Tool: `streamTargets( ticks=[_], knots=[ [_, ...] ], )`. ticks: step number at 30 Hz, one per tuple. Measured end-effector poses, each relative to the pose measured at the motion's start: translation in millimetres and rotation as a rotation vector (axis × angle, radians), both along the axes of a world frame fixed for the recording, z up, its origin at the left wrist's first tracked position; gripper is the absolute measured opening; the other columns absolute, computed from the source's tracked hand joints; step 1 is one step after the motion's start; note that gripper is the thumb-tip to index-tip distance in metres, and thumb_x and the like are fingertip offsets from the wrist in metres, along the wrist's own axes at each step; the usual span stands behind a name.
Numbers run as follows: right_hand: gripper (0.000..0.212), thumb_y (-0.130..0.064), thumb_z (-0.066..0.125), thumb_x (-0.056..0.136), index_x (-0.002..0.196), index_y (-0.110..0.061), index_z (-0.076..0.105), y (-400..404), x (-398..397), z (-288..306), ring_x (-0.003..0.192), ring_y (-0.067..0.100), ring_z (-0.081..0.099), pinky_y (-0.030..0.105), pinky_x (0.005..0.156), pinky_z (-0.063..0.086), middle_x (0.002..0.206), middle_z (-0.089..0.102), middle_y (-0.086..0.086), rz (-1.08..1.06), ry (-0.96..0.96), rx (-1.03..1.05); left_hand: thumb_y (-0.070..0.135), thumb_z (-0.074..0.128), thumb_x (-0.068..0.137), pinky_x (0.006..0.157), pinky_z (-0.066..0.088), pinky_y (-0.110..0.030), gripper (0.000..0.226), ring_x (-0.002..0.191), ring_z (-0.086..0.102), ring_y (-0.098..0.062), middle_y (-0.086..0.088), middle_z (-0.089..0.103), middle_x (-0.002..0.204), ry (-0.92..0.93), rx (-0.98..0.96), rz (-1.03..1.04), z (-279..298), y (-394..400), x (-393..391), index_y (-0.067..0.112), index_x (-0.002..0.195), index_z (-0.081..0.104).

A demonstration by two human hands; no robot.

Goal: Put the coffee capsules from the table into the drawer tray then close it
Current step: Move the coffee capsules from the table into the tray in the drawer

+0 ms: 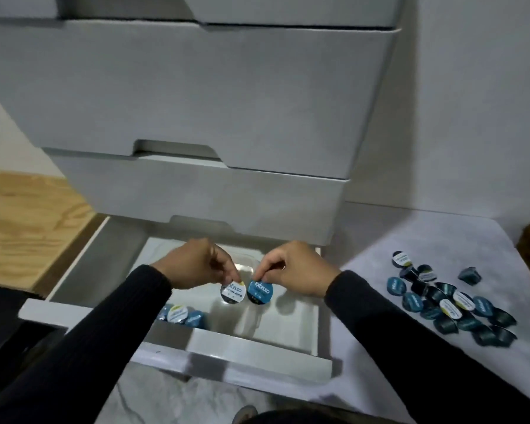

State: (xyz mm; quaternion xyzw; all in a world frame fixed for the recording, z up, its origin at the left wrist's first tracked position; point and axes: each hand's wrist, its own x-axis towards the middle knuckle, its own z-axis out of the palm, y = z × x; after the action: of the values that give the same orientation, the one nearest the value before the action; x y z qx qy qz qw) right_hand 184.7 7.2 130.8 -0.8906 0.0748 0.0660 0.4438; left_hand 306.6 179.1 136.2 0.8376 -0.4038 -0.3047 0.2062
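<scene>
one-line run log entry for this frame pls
left hand: pinches white-lid capsule | right hand: pinches blue-lid capsule | both over tray | drawer: open | capsule pile: on table

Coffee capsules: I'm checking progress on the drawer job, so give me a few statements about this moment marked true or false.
1. Each hand pinches one capsule over the drawer tray. True: left hand holds a white-lidded capsule, right hand a blue-lidded capsule.
2. The drawer is closed. False: it is pulled open.
3. No capsules remain outside the drawer. False: a pile of capsules lies to the right.
4. Some stored capsules already sit in the tray. True.
</scene>
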Motion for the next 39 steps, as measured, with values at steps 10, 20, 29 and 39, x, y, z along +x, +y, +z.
streamTargets(
  ticks=[10,20,29,39],
  knots=[
    [0.018,-0.001,0.063,0.078,0.084,-0.011,0.076,51.8,60.3,-55.8,0.072,0.005,0.058,0.012,0.071,0.047,0.087,0.073,0.006,0.021,0.324,-0.117,0.008,0.065,0.08,0.066,0.039,-0.004,0.019,0.06,0.054,0.014,0.02,0.064,0.067,0.116,0.179,-0.18,-66.8,24.1,45.9,0.023,0.085,0.076],
    [0.027,0.007,0.049,0.074,0.084,-0.005,0.07,74.3,70.0,-72.4,0.075,0.012,0.055,0.024,0.071,0.046,0.082,0.067,0.006,0.162,0.444,-0.241,0.005,0.067,0.077,0.067,0.045,-0.009,0.019,0.069,0.062,0.004,0.018,0.068,0.069,0.164,0.208,-0.216,-93.1,23.5,49.5,0.023,0.075,0.075],
    [0.015,-0.005,0.063,0.074,0.075,-0.018,0.057,83.5,66.4,-82.9,0.088,0.024,0.062,0.031,0.08,0.05,0.095,0.069,0.01,0.129,0.476,-0.334,0.012,0.069,0.078,0.074,0.042,-0.008,0.011,0.076,0.058,0.001,0.016,0.067,0.079,0.093,0.24,-0.317,-88.5,23.3,43.1,0.015,0.088,0.074],
    [0.054,-0.027,0.054,0.086,0.134,-0.008,0.037,89.9,44.7,-75.4,0.129,0.026,0.036,0.033,0.105,0.032,0.139,0.037,0.011,-0.019,0.264,-0.546,0.025,0.045,0.093,0.103,0.039,-0.032,0.048,0.126,0.042,-0.023,-0.009,0.044,0.137,-0.386,0.294,-0.079,-78.5,29.5,15.9,0.008,0.137,0.035]
  ],
)
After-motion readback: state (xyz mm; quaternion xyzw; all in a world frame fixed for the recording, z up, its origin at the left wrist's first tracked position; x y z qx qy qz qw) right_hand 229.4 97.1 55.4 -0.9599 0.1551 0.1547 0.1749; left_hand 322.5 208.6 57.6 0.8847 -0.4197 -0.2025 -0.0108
